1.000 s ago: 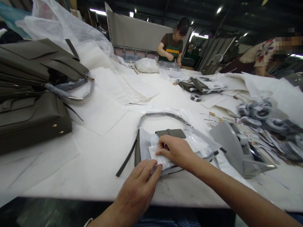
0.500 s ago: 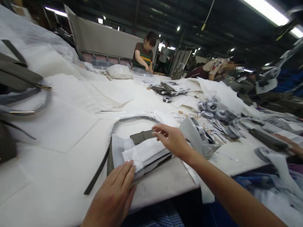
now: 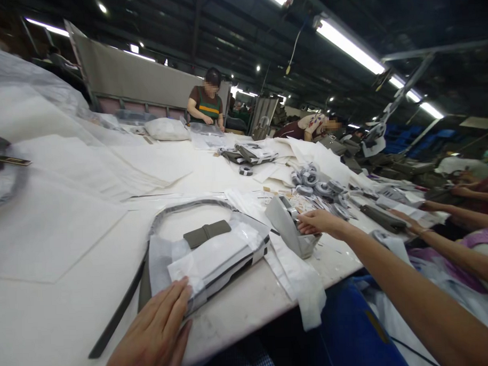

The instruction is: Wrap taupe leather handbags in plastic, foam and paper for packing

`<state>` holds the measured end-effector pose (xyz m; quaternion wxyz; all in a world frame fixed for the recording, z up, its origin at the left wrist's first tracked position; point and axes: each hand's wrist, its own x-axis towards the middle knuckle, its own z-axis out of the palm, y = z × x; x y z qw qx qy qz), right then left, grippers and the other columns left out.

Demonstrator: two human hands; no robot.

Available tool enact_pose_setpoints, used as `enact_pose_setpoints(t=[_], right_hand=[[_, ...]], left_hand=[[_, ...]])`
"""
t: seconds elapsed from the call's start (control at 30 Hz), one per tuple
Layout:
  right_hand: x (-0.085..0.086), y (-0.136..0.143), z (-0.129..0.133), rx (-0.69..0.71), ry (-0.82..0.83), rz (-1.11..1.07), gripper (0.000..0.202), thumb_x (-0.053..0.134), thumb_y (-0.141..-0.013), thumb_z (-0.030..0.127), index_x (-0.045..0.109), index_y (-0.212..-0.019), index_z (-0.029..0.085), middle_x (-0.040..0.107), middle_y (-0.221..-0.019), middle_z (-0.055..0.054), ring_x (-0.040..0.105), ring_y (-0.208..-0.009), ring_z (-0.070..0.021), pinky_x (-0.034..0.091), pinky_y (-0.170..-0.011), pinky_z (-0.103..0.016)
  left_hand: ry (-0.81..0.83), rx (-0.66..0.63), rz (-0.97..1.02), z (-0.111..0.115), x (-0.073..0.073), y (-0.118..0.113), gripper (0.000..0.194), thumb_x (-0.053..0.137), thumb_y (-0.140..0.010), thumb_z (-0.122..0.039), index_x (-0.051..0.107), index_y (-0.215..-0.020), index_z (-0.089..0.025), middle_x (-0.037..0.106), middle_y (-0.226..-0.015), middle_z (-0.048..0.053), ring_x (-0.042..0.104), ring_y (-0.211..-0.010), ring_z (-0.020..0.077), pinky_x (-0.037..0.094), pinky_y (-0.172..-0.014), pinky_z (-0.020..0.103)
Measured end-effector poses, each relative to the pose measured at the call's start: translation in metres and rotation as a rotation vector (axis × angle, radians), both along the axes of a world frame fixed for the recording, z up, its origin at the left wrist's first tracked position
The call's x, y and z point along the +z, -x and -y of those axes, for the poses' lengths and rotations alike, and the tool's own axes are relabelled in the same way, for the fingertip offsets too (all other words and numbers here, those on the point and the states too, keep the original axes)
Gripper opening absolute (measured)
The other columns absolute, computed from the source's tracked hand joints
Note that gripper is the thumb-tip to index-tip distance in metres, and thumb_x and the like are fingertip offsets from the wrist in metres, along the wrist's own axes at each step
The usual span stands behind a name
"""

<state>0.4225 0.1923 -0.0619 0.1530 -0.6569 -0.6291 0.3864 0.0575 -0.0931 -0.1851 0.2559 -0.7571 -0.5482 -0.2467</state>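
A grey-green bag (image 3: 207,233) partly covered with white wrapping (image 3: 218,256) lies near the table's front edge. Its wrapped handle (image 3: 188,204) curves out behind it, and a dark strap (image 3: 119,309) trails to the left. My left hand (image 3: 156,325) rests on the near left corner of the wrapping, fingers extended. My right hand (image 3: 318,223) is at the grey tape dispenser (image 3: 284,229), right of the bag. Its fingers are bent together at the dispenser's upper part; what they pinch is too small to make out.
White sheets (image 3: 61,211) cover the table's left side. Rolled straps (image 3: 310,175) and more bags (image 3: 251,152) lie farther back. A person (image 3: 206,105) stands across the table; other people's arms reach in at the right.
My right hand has moved right, from above the bag to the tape dispenser. My left hand stays on the wrapping. The whole view has shifted as the head turned right.
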Motion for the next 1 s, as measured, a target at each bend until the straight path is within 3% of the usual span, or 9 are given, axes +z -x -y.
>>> enact_pose_setpoints(t=[0.13, 0.33, 0.5, 0.6, 0.7, 0.8, 0.9, 1.0], right_hand=[[0.002, 0.003, -0.006, -0.033, 0.113, -0.137, 0.029, 0.069, -0.089, 0.035, 0.068, -0.074, 0.01, 0.075, -0.075, -0.013, 0.07, -0.061, -0.0135, 0.061, -0.061, -0.021], [0.019, -0.003, 0.002, -0.094, 0.113, -0.273, 0.026, 0.073, -0.086, 0.035, 0.068, -0.078, 0.011, 0.074, -0.073, -0.011, 0.071, -0.062, -0.0141, 0.062, -0.061, -0.022], [0.05, -0.026, 0.039, -0.134, 0.067, -0.368, 0.017, 0.07, -0.088, 0.03, 0.073, -0.083, 0.014, 0.076, -0.088, -0.011, 0.07, -0.067, -0.011, 0.06, -0.064, -0.016], [0.058, -0.045, 0.073, -0.183, 0.014, -0.391, 0.02, 0.074, -0.084, 0.036, 0.075, -0.087, 0.016, 0.076, -0.094, -0.011, 0.071, -0.071, -0.0135, 0.06, -0.063, -0.017], [0.042, -0.056, 0.103, -0.203, 0.008, -0.352, 0.026, 0.079, -0.078, 0.041, 0.076, -0.089, 0.017, 0.076, -0.096, -0.011, 0.071, -0.076, -0.0163, 0.062, -0.068, -0.022], [0.007, -0.061, 0.119, -0.21, 0.0, -0.359, 0.03, 0.08, -0.076, 0.044, 0.075, -0.088, 0.017, 0.075, -0.092, -0.01, 0.071, -0.075, -0.0152, 0.061, -0.07, -0.023], [-0.029, -0.061, 0.12, -0.224, -0.063, -0.368, 0.035, 0.079, -0.074, 0.049, 0.073, -0.086, 0.017, 0.075, -0.089, -0.009, 0.07, -0.072, -0.0153, 0.061, -0.068, -0.024], [-0.05, -0.061, 0.112, -0.177, -0.249, -0.235, 0.04, 0.072, -0.077, 0.055, 0.071, -0.088, 0.016, 0.076, -0.087, -0.011, 0.071, -0.07, -0.0184, 0.061, -0.068, -0.03]], left_hand=[[-0.019, 0.004, -0.015, 0.0, -0.003, 0.002, 0.041, 0.045, -0.096, -0.033, 0.057, -0.13, -0.012, 0.058, -0.138, 0.011, 0.059, -0.121, 0.0261, 0.045, -0.103, 0.038], [-0.001, -0.003, 0.003, 0.0, -0.005, 0.005, 0.043, 0.047, -0.095, -0.031, 0.055, -0.134, -0.014, 0.056, -0.141, 0.01, 0.058, -0.122, 0.0255, 0.047, -0.104, 0.036], [0.009, -0.011, 0.014, 0.0, -0.005, 0.006, 0.045, 0.049, -0.095, -0.029, 0.053, -0.137, -0.014, 0.055, -0.143, 0.009, 0.058, -0.123, 0.0245, 0.042, -0.108, 0.034], [0.008, -0.022, 0.024, 0.0, -0.008, 0.007, 0.046, 0.049, -0.094, -0.031, 0.053, -0.137, -0.014, 0.054, -0.144, 0.009, 0.058, -0.123, 0.0247, 0.041, -0.109, 0.034], [0.015, -0.032, 0.04, -0.001, -0.015, 0.01, 0.048, 0.052, -0.093, -0.032, 0.051, -0.139, -0.015, 0.053, -0.145, 0.008, 0.058, -0.123, 0.0254, 0.041, -0.11, 0.036], [0.027, -0.033, 0.06, -0.001, -0.02, 0.013, 0.052, 0.054, -0.093, -0.031, 0.047, -0.143, -0.017, 0.052, -0.146, 0.007, 0.058, -0.124, 0.0249, 0.039, -0.112, 0.036], [0.044, -0.033, 0.083, -0.001, -0.023, 0.014, 0.055, 0.054, -0.093, -0.03, 0.043, -0.146, -0.019, 0.052, -0.146, 0.006, 0.058, -0.123, 0.0249, 0.04, -0.112, 0.038], [0.043, -0.036, 0.115, -0.001, -0.02, 0.012, 0.055, 0.054, -0.094, -0.032, 0.043, -0.147, -0.021, 0.055, -0.143, 0.006, 0.06, -0.12, 0.0263, 0.044, -0.109, 0.041]])
